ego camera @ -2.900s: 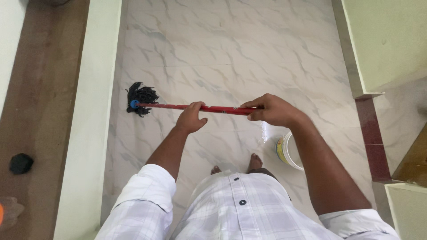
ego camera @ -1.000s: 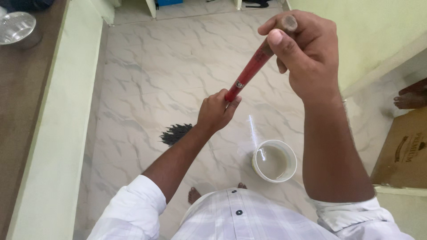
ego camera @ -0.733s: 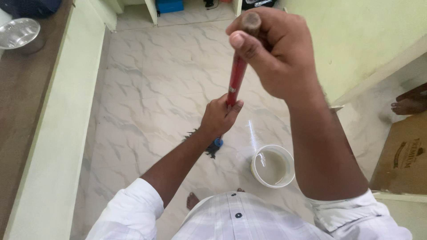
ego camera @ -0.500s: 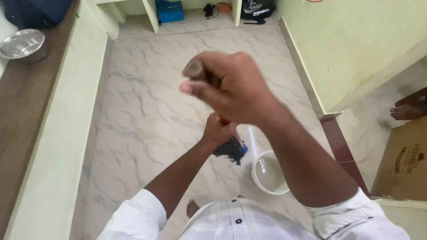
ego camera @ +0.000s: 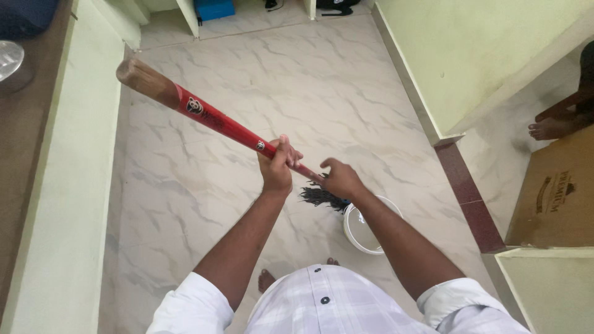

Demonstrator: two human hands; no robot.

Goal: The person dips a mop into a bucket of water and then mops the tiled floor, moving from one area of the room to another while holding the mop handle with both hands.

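A mop with a red handle [ego camera: 216, 120] and a bare wooden end points up toward the left. Its dark stringy head [ego camera: 320, 196] hangs just left of a white bucket [ego camera: 354, 230] on the marble floor. My left hand [ego camera: 277, 166] is wrapped around the middle of the handle. My right hand [ego camera: 339, 179] grips the handle lower down, close to the mop head, right above the bucket's rim. My forearm hides part of the bucket.
A brown counter top with a steel bowl [ego camera: 12, 65] runs along the left wall. A blue box [ego camera: 213, 8] and dark shoes lie at the far end. A cardboard box [ego camera: 554, 198] and another person's bare foot [ego camera: 547, 128] are at the right.
The handle's top end has swung from near the camera over to the left. My right hand moved from the top of the handle down near the mop head, which now sits beside the bucket.
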